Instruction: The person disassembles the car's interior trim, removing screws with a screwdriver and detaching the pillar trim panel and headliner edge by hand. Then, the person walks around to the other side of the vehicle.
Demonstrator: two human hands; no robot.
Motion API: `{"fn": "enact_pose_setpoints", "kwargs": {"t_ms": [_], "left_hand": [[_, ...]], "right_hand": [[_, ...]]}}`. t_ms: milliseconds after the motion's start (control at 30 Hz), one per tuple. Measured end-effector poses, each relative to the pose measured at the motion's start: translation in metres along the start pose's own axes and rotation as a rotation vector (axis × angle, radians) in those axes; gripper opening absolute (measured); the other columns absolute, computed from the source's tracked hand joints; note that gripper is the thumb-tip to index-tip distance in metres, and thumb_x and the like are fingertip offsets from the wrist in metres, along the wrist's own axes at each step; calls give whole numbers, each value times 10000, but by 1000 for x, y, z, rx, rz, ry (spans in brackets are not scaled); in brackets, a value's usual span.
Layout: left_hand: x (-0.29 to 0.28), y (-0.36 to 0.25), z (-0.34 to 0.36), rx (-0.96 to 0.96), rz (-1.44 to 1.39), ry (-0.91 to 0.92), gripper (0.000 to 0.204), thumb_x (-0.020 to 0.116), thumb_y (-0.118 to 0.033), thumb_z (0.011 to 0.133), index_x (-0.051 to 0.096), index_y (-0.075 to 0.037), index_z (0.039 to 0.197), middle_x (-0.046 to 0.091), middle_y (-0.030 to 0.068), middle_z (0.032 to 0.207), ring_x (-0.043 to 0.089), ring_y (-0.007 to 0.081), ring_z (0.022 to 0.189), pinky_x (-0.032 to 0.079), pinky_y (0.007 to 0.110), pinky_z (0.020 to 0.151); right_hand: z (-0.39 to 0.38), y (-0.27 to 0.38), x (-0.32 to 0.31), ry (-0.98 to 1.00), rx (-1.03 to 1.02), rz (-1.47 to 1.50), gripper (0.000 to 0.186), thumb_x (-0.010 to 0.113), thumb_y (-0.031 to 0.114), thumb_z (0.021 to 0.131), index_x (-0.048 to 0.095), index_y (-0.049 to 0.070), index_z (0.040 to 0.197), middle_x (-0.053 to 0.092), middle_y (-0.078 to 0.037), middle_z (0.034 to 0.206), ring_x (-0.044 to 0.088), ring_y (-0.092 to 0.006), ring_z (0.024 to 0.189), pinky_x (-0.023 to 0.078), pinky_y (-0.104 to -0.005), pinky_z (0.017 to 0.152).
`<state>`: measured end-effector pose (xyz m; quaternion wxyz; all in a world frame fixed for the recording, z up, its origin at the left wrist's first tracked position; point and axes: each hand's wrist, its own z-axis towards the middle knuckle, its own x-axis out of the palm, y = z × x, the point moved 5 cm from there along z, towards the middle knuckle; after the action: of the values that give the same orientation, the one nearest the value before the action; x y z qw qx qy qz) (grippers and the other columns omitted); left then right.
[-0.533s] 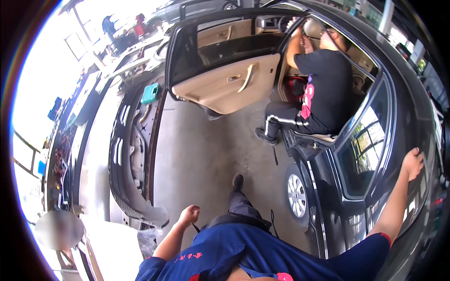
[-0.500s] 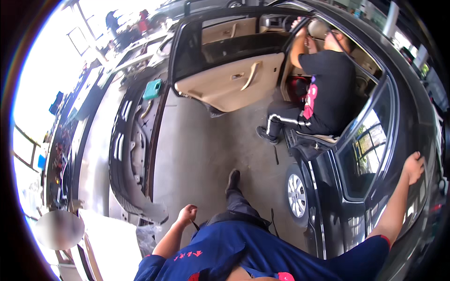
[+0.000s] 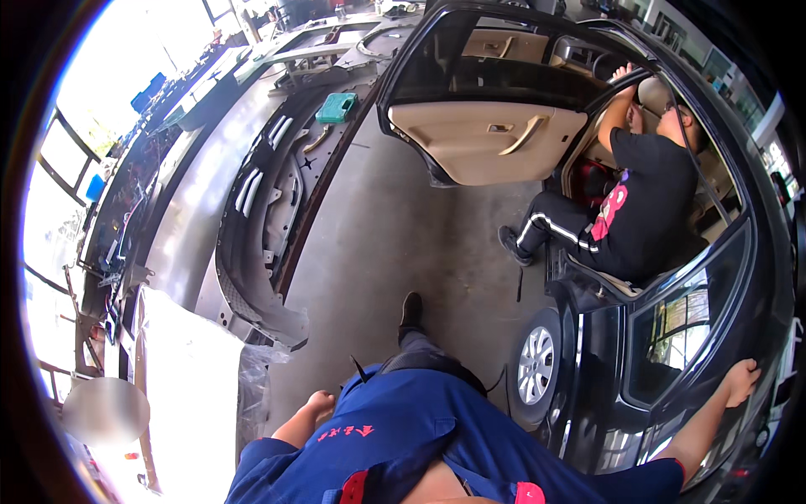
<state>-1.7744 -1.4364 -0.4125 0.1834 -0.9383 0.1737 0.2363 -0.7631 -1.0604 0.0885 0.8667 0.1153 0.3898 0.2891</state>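
My left hand [image 3: 320,402] hangs beside my waist with its fingers curled, and nothing shows in it. My right hand [image 3: 742,382] is out to the far right, over the dark body of a car [image 3: 600,353], near the rear side window [image 3: 688,332]. Its fingers are bent, and whatever they hold, if anything, is hidden. The car's rear door [image 3: 478,139], with a beige inner panel, stands wide open. A person in a black shirt [image 3: 651,202] sits in the doorway with both arms raised toward the door pillar.
A dark bumper [image 3: 239,227] lies to the left beside a teal case [image 3: 337,107]. White sheeting [image 3: 189,370] covers something at the lower left. The car's rear wheel [image 3: 536,365] is right of my leg, and a grey floor [image 3: 403,227] lies ahead.
My view has shifted, so the car and bumper sit further right in the picture. Both my hands appear lower, the left one closer to my waist. The seated person keeps the same posture.
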Motion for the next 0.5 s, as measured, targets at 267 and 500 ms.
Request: {"fn": "enact_pose_setpoints", "kwargs": {"t_ms": [267, 500], "left_hand": [[-34, -95, 40, 238, -86, -134, 316, 583, -226, 909, 732, -25, 1101, 754, 172, 968, 732, 284, 905, 568, 395, 836], [-32, -137, 57, 279, -165, -113, 328, 567, -216, 905, 737, -21, 1107, 759, 184, 946, 738, 294, 851, 578, 392, 805]], "right_hand": [[-4, 10, 1, -36, 8, -35, 625, 311, 554, 972, 593, 285, 1460, 543, -81, 1527, 534, -317, 1375, 391, -468, 1163], [17, -16, 5, -105, -77, -101, 614, 333, 563, 969, 572, 292, 1465, 586, -83, 1479, 570, -338, 1330, 441, -485, 1118]]}}
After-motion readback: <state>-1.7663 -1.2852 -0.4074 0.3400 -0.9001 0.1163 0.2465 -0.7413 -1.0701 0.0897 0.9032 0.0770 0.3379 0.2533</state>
